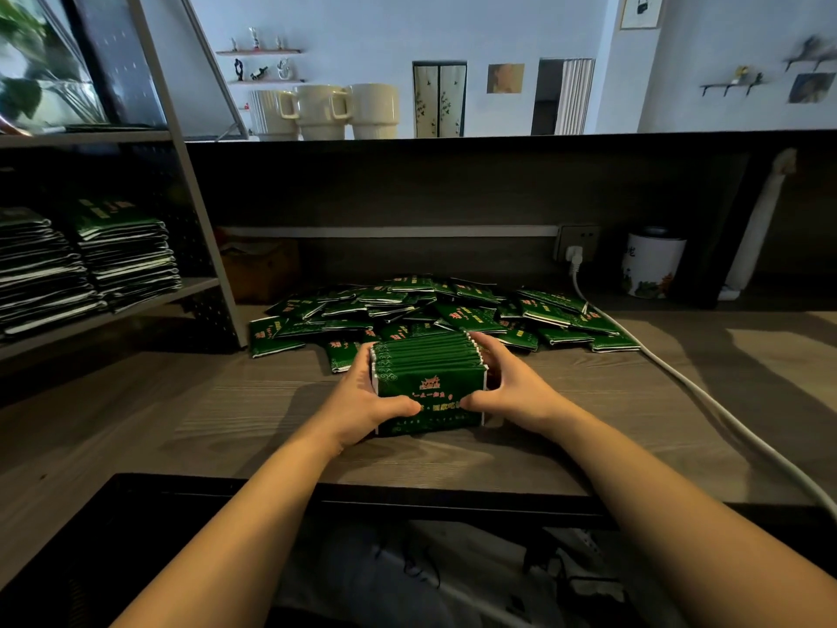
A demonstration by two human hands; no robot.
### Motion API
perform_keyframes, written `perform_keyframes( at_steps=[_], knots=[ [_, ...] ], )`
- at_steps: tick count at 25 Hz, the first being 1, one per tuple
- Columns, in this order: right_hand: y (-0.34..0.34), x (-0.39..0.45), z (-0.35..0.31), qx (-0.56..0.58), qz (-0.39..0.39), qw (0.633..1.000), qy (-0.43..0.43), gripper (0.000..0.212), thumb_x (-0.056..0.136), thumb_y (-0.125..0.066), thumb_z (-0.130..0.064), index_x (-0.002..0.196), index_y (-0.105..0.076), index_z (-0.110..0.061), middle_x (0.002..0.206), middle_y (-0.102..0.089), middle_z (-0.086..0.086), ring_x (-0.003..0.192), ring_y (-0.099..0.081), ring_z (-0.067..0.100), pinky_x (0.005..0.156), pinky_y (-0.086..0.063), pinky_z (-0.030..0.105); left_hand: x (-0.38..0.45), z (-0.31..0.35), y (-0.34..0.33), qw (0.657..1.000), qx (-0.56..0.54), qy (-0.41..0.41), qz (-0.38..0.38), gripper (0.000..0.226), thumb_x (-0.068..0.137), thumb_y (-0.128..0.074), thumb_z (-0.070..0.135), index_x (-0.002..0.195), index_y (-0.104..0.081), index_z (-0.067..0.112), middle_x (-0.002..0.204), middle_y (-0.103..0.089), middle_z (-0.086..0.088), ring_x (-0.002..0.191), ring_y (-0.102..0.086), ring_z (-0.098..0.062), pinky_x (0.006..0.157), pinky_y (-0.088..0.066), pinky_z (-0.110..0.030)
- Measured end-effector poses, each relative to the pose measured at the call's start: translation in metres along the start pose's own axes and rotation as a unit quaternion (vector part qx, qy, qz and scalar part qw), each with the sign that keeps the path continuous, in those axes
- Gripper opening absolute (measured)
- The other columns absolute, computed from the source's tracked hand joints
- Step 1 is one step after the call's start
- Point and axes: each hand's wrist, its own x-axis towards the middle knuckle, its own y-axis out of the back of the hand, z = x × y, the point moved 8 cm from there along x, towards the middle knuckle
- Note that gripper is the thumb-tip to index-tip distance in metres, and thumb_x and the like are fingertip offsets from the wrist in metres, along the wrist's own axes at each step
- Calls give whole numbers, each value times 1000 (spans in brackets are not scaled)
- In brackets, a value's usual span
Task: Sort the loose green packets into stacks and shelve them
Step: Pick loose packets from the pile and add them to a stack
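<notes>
A squared-up stack of green packets [428,378] stands on edge on the wooden counter [226,423], its printed face toward me. My left hand [358,401] grips its left side with the thumb across the front. My right hand [507,387] grips the right side the same way. Behind the stack lies a loose pile of green packets [453,310], spread across the counter. Two finished stacks of packets [122,256] lie flat on the grey shelf [199,285] at the left.
A white cable [706,396] runs from a wall socket [577,247] along the counter's right side. A white tin [652,265] stands at the back right, a brown box [258,269] at the back left. Three mugs [324,111] sit on the ledge above.
</notes>
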Motion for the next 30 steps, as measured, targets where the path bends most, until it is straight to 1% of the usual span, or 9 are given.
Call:
perform_keyframes(
  at_steps=[2, 6, 10, 12, 16, 20, 25, 28, 30],
  knots=[
    [2, 0, -1, 28, 3, 1000, 9, 76, 77, -76, 7, 141, -42, -17, 123, -64, -8, 112, -64, 3, 86, -51, 14, 2, -4, 0, 1000, 7, 4, 3, 124, 75, -88, 13, 162, 0, 21, 164, -21, 1, 149, -20, -16, 109, -18, -24],
    [5, 2, 0, 49, 27, 998, 8, 68, 82, -79, -12, 141, -45, -19, 125, -66, -1, 113, -65, 8, 98, -51, 26, 6, -5, 16, 996, -31, 8, 78, 118, 54, -92, 29, 153, -29, 15, 150, -49, -8, 136, -49, -29, 117, -37, -46],
    [38, 15, -1, -57, 187, 981, 16, 46, 89, -72, -33, 131, -56, -20, 117, -67, -4, 112, -63, 11, 93, -51, 26, 2, -6, 34, 983, -46, -1, 178, 67, 68, -91, 25, 116, -47, 39, 122, -58, 10, 118, -54, -22, 89, -43, -29],
    [51, 25, -3, -137, 244, 960, 6, 46, 90, -71, -36, 129, -57, -18, 119, -66, -3, 114, -61, 14, 93, -48, 26, 2, -6, 36, 982, -37, -7, 187, 67, 70, -91, 27, 116, -43, 37, 115, -53, 16, 114, -51, -18, 85, -39, -29],
    [51, 51, 2, -329, 220, 918, -26, 64, 90, -69, -41, 142, -46, -13, 140, -56, 5, 131, -49, 24, 104, -43, 37, 3, -11, 38, 979, -15, -2, 202, 85, 68, -91, 38, 133, -37, 29, 121, -47, 15, 116, -44, -14, 93, -36, -34],
    [46, 72, 3, -420, 169, 891, -32, 70, 90, -67, -44, 147, -40, -14, 144, -52, 7, 132, -46, 28, 106, -41, 42, 6, -15, 43, 977, -32, -1, 212, 85, 65, -91, 41, 134, -43, 24, 132, -55, 6, 123, -51, -22, 98, -43, -43],
    [41, 71, -3, -481, 190, 856, 7, 34, 96, -56, -20, 128, -59, -11, 122, -63, 8, 115, -53, 30, 92, -46, 42, 6, -14, 43, 977, -50, -6, 208, 76, 67, -91, 40, 125, -44, 25, 128, -55, 5, 117, -53, -20, 90, -39, -38],
    [48, 58, -15, -420, 251, 870, 56, 23, 97, -53, -15, 116, -65, -8, 105, -66, 7, 103, -56, 28, 79, -46, 39, 7, -13, 41, 979, -33, -5, 202, 78, 67, -92, 39, 125, -41, 29, 125, -54, 12, 117, -51, -17, 91, -38, -35],
    [58, 46, -25, -326, 302, 893, 73, 13, 99, -52, -17, 104, -62, -10, 85, -61, 0, 82, -56, 17, 63, -39, 32, 5, -11, 38, 982, -15, -7, 188, 87, 66, -92, 39, 133, -36, 35, 120, -47, 21, 117, -45, -12, 92, -36, -32]
  ],
)
